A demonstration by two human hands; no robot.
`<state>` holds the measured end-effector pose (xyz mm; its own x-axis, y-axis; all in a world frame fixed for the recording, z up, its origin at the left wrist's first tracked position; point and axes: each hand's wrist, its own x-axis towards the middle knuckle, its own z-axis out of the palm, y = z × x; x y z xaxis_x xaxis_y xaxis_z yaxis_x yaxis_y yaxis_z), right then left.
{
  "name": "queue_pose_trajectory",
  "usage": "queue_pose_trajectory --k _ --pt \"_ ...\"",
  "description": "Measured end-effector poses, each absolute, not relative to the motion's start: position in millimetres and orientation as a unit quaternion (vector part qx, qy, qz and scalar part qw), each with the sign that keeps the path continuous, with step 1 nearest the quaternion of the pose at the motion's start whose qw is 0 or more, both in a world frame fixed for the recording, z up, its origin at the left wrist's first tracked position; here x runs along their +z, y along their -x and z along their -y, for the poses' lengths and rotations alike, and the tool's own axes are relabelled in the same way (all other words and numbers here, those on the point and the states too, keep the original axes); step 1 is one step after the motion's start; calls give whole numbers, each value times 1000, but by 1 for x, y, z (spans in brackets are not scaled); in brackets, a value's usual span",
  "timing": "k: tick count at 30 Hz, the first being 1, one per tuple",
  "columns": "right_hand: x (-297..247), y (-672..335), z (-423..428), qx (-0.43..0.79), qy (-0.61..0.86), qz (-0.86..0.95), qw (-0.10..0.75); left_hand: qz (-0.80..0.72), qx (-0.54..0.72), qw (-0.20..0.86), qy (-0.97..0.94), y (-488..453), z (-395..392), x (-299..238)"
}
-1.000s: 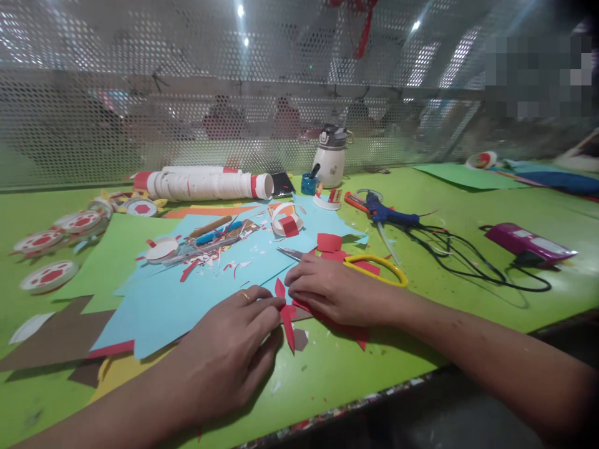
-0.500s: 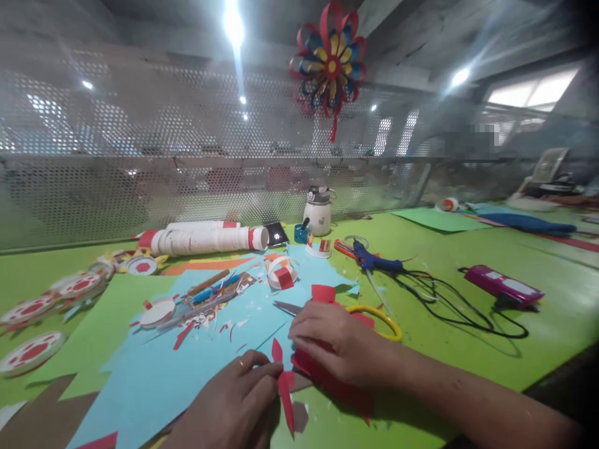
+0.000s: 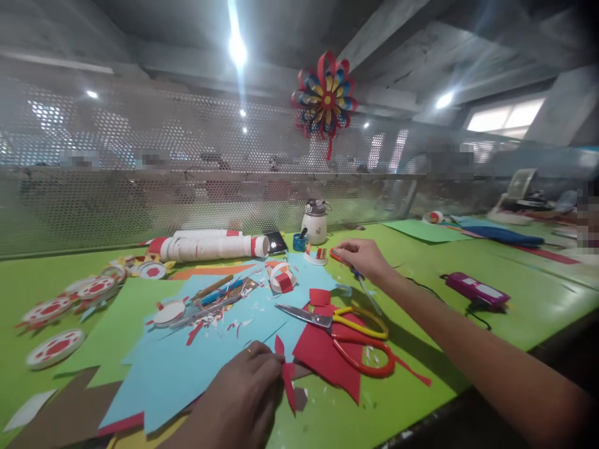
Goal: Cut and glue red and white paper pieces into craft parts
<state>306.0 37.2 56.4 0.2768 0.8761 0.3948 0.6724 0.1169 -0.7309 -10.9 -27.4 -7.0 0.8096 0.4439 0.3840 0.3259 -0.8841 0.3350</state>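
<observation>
My left hand (image 3: 248, 386), with a ring on one finger, has its fingertips closed on a narrow pointed red paper piece (image 3: 287, 380) near the front of the table. My right hand (image 3: 362, 257) is stretched out to the far side, its fingers closed around the end of a slim orange tool (image 3: 336, 254); the hand hides most of it. Under the right hand, the blue glue gun (image 3: 356, 273) shows only in part. Between the hands, scissors (image 3: 322, 320) with yellow and red handles lie on a red paper sheet (image 3: 318, 352).
Light blue paper (image 3: 187, 374) spreads over the green table (image 3: 337, 418), with scraps and pens on it. White paper rolls (image 3: 210, 247), a bottle (image 3: 314, 226) and a blue pot (image 3: 299, 241) stand behind. A purple box (image 3: 475, 291) with a cable sits right. Red-patterned discs (image 3: 55, 349) lie left.
My right hand has moved from beside the red paper and scissors out to the orange tool, uncovering the scissors. My left hand stays on the red paper piece. The view has tilted up slightly.
</observation>
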Motion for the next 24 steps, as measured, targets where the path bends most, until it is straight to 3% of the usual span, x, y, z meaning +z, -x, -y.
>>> queue_pose_trajectory --k 9,24 --pt "45 -335 -78 137 720 552 398 -182 234 108 -949 11 26 -9" --pt "26 -288 -67 148 646 672 330 -181 263 106 -942 11 30 -2"
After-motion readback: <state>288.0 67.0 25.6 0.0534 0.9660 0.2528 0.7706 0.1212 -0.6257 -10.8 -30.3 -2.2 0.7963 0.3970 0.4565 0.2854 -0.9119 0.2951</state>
